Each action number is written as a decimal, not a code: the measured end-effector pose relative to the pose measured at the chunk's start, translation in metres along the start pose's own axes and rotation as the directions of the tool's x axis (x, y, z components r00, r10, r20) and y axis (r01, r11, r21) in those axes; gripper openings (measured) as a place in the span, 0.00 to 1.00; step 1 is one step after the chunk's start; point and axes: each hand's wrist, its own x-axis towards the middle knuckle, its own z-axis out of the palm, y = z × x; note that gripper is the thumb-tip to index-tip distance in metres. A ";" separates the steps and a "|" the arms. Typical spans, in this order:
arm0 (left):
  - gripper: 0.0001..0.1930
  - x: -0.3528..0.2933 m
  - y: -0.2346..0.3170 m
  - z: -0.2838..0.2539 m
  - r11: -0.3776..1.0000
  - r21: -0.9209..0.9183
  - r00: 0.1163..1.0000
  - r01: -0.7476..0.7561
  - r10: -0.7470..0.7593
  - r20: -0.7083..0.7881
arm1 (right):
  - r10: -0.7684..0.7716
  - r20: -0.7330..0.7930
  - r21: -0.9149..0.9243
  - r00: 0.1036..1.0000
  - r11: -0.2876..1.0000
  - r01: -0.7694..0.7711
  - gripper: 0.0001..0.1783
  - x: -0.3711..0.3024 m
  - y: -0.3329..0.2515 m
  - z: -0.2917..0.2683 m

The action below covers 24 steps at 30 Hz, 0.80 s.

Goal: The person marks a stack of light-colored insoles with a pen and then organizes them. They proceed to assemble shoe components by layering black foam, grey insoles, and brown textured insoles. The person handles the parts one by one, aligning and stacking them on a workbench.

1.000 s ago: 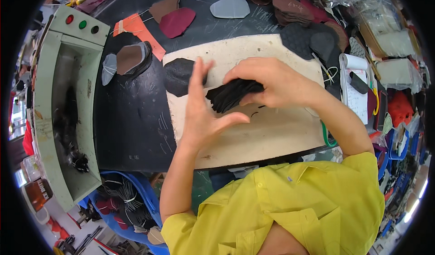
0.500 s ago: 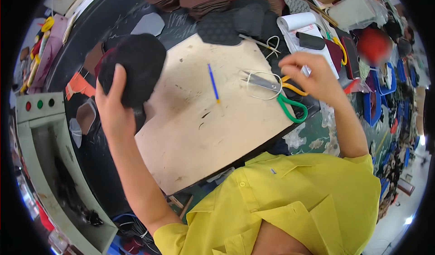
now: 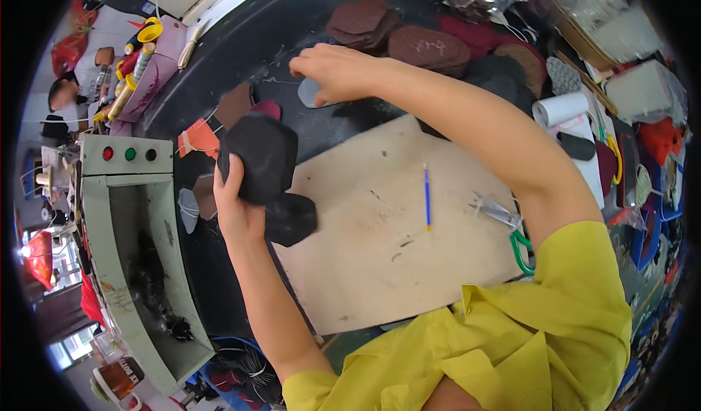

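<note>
So we've got our left hand (image 3: 237, 203) left of centre, clamped on a black bundle (image 3: 261, 155), thumb across the front face. It's too dark for us to count layers. Just below it, another black piece (image 3: 290, 219) lies at the left edge of the cream board (image 3: 350, 272).

Our right hand (image 3: 332, 75) is stretched out to the upper middle of the frame, right at a grey piece (image 3: 308, 94) on the black tabletop (image 3: 241, 60). We honestly can't tell if those fingers are pinching it or just over it. Just to the right of that hand we've got stacked brown pieces (image 3: 429, 51).

On the board there's a blue pen (image 3: 428, 199) right of centre, and green-handled scissors (image 3: 521, 252) near its right edge, partly behind our arm.
</note>
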 end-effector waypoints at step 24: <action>0.19 0.033 -0.057 0.033 0.982 -0.052 0.982 0.184 -0.186 -0.040 | 0.401 0.154 0.769 0.903 0.526 -0.364 0.13 -0.017 -0.045 -0.035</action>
